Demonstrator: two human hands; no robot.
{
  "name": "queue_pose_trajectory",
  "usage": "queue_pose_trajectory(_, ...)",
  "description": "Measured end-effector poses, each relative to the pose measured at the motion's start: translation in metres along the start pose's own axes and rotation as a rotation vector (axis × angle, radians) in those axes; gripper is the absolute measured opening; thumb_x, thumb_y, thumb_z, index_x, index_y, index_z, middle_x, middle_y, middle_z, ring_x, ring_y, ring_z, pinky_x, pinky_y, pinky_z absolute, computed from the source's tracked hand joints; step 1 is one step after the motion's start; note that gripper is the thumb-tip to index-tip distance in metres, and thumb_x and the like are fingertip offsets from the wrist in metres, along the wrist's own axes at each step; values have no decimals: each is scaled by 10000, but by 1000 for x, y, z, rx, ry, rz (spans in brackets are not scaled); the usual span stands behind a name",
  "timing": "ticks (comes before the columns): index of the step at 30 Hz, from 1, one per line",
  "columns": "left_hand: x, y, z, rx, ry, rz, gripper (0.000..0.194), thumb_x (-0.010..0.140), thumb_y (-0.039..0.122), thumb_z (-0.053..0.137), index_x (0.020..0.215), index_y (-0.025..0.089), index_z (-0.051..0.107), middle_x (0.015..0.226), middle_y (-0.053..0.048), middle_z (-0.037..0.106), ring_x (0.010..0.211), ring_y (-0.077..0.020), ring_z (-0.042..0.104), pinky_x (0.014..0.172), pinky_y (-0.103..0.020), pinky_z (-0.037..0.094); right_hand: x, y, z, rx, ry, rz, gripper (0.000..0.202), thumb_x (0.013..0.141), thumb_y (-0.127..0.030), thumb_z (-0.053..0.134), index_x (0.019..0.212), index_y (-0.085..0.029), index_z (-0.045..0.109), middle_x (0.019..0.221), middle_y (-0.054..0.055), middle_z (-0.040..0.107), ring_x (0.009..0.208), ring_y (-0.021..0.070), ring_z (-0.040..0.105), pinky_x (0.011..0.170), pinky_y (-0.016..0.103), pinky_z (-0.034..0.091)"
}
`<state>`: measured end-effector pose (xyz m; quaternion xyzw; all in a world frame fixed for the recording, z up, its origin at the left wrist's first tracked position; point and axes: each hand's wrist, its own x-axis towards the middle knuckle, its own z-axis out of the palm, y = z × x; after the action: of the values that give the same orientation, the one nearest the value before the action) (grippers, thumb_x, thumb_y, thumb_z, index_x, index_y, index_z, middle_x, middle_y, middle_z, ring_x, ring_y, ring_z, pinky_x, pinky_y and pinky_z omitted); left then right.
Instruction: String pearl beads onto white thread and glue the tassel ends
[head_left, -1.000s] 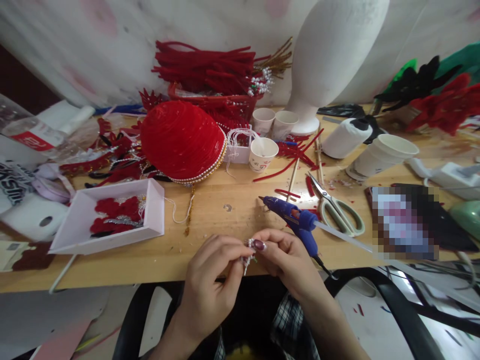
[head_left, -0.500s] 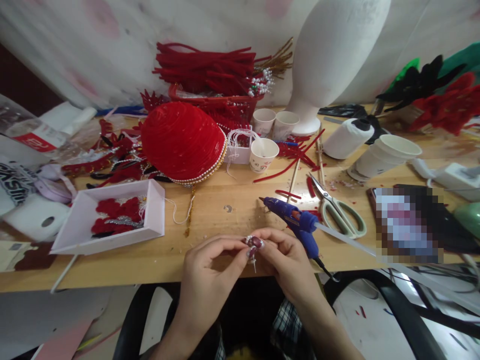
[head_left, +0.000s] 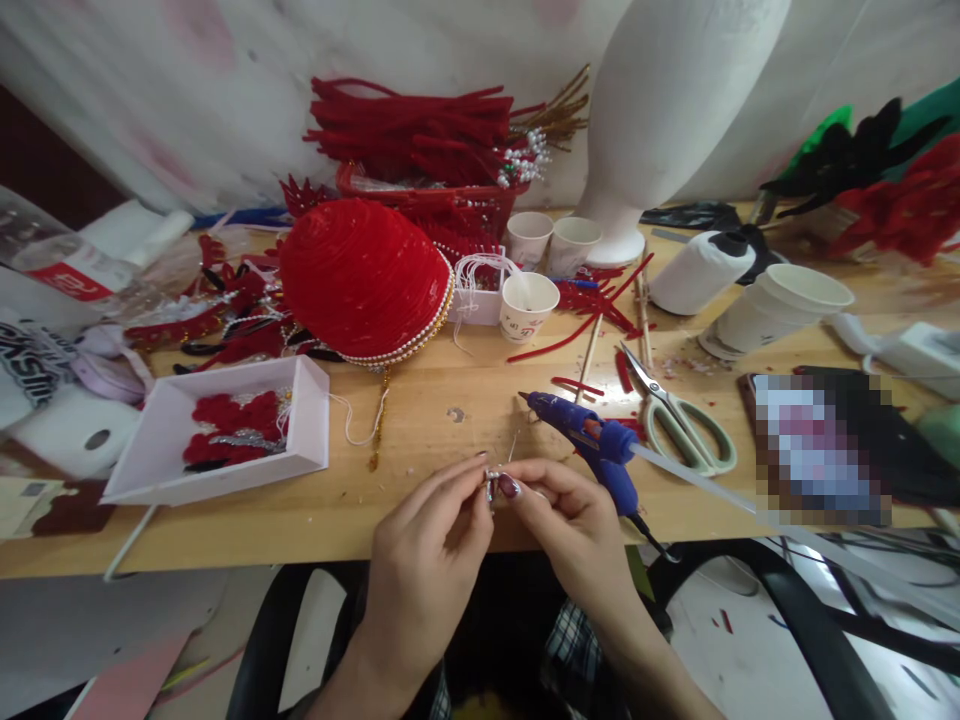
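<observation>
My left hand (head_left: pixel 435 535) and my right hand (head_left: pixel 574 520) meet at the table's front edge, fingertips pinched close together. Between them is a small string of white beads (head_left: pixel 493 476), mostly covered by the fingers. A thin pale thread or wire end sticks up from the fingers of my right hand. Just beyond that hand lies a blue glue gun (head_left: pixel 589 435) with a clear glue stick in its back. Green-handled scissors (head_left: pixel 679 420) lie to its right. A white box (head_left: pixel 311 420) holding red fuzzy pieces is left of my hands.
A red domed cap (head_left: pixel 360 280) with beaded trim stands behind the box. Paper cups (head_left: pixel 529 310), a thread spool (head_left: pixel 701 275) and a white mannequin head (head_left: pixel 675 110) are further back. Red fuzzy stems (head_left: pixel 412 130) fill a basket. A phone (head_left: pixel 817 450) lies at right.
Both hands still pinch the beads, but the fingers have shifted and turned slightly. The thin end that hung below them now points up and away.
</observation>
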<state>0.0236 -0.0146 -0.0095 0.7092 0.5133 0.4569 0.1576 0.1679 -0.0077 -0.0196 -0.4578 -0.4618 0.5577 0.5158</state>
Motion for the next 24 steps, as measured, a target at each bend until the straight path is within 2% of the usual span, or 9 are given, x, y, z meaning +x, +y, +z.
queue_pose_trajectory(3,0,0,0,58,35,49,168,891,62,609,971,124,744,965,-95,812,865,-170,781,860,-233,622,-4,3,2,-185,43,-72,121,913,-284,663,900,-226,768,683,-7,710,599,116,613,531,181,477)
queue_pose_trajectory(6,-1,1,-2,62,47,3,166,896,71,606,981,148,726,980,-84,811,882,-176,780,860,-246,622,-5,6,5,-355,64,-180,116,942,-235,618,964,-226,731,752,3,692,681,146,635,590,220,497)
queue_pose_trajectory(11,-7,0,-2,-93,16,-178,124,915,126,612,945,209,698,1020,-45,803,895,-174,769,814,-257,617,-4,6,7,-482,-13,-329,205,962,-118,532,1036,-241,678,933,24,711,835,166,660,718,258,522)
queue_pose_trajectory(14,-8,-3,-2,-256,-24,-332,133,940,160,588,967,237,692,1094,-31,778,997,-176,741,898,-281,586,-3,6,6,-499,-18,-354,206,953,-107,539,1049,-239,664,951,27,741,855,170,687,759,269,539)
queue_pose_trajectory(16,-7,-5,-3,-361,-48,-408,135,952,175,570,937,237,689,1124,-35,748,1087,-179,704,951,-284,553,-3,6,5,-530,-4,-384,193,934,-102,559,1028,-232,666,942,31,753,833,170,698,744,269,547)
queue_pose_trajectory(19,-2,-7,-5,-424,-60,-455,144,940,183,580,864,223,696,1131,-50,690,1156,-184,642,935,-254,533,-3,6,5,-590,11,-423,186,907,-93,577,999,-223,673,902,31,759,768,168,698,690,268,550)
queue_pose_trajectory(24,2,-12,-5,-558,-88,-548,158,926,220,606,804,195,702,1074,-62,647,1091,-184,632,887,-234,530,-2,3,7,-603,38,-427,154,894,-106,593,934,-214,694,853,35,770,707,160,691,623,261,540)
